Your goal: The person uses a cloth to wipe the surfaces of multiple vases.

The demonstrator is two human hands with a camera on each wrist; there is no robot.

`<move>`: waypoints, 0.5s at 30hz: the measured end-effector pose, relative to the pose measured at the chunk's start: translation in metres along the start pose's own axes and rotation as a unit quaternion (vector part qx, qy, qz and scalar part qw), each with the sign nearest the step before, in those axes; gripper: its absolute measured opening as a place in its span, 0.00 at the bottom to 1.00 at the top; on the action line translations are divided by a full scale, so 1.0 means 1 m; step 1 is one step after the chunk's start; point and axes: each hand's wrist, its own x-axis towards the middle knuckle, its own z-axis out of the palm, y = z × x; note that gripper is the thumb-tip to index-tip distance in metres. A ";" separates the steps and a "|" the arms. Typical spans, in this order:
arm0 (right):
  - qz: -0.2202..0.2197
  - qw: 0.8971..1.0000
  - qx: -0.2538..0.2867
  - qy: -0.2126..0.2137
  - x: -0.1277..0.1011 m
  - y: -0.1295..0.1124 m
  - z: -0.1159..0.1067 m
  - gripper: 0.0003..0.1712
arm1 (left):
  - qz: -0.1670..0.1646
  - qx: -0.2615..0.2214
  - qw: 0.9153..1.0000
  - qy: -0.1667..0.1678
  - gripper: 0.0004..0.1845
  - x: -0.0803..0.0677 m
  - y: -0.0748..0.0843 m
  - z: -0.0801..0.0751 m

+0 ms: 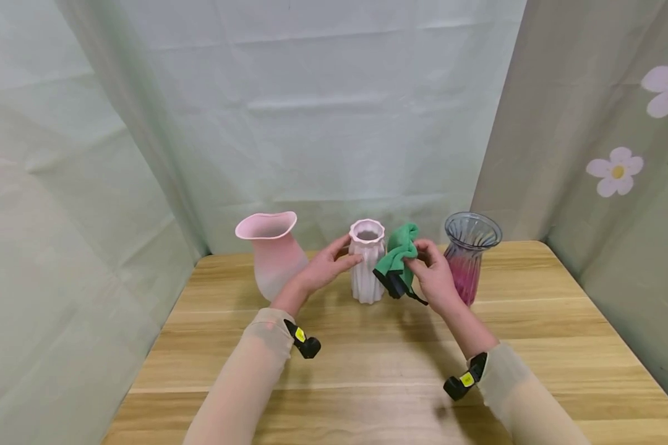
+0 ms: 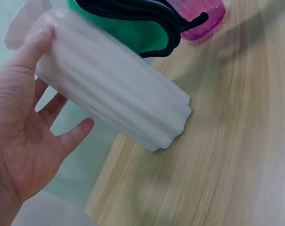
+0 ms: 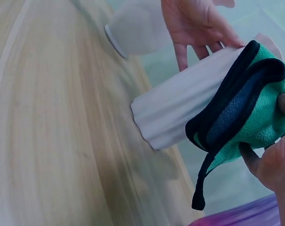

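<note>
A white ribbed vase (image 1: pixel 367 272) with a scalloped rim stands upright at the middle of the table. My left hand (image 1: pixel 325 269) grips it near the neck; in the left wrist view the thumb lies on its near side, and some fingers pass behind it. To the vase's right, my right hand (image 1: pixel 436 278) pinches a folded green cloth (image 1: pixel 402 250) with dark edging and a dark loop. The cloth is up against the vase's side or just beside it; I cannot tell if they touch. In the right wrist view, the cloth (image 3: pixel 255 113) covers part of the vase (image 3: pixel 180 106).
A pink-and-white vase (image 1: pixel 278 262) with a wavy flared mouth stands left of my left hand. Close behind my right hand is a ribbed glass vase (image 1: pixel 466 272), bluish above and pink below. The wooden table (image 1: pixel 367 383) ends at a hanging curtain (image 1: pixel 334 123).
</note>
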 end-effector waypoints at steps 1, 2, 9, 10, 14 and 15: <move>0.000 1.000 -0.003 0.002 -0.002 0.000 -0.002 0.14 | -0.003 0.010 1.000 0.008 0.41 -0.001 0.000 0.001; 0.002 1.000 -0.005 0.003 -0.003 0.000 -0.003 0.13 | -0.006 0.016 1.000 0.018 0.42 -0.003 0.001 0.002; 0.004 1.000 -0.002 0.006 -0.009 0.000 -0.013 0.14 | -0.006 0.000 0.994 0.109 0.49 -0.010 0.012 0.026; 0.005 1.000 0.001 0.007 -0.009 0.001 -0.014 0.14 | -0.005 0.000 0.992 0.124 0.49 -0.010 0.013 0.030; 0.004 1.000 0.013 0.007 -0.010 0.002 -0.015 0.14 | -0.009 -0.004 0.986 0.169 0.48 -0.010 0.016 0.040; 0.004 1.000 0.014 0.006 -0.010 0.002 -0.014 0.14 | -0.010 -0.006 0.984 0.176 0.47 -0.010 0.017 0.041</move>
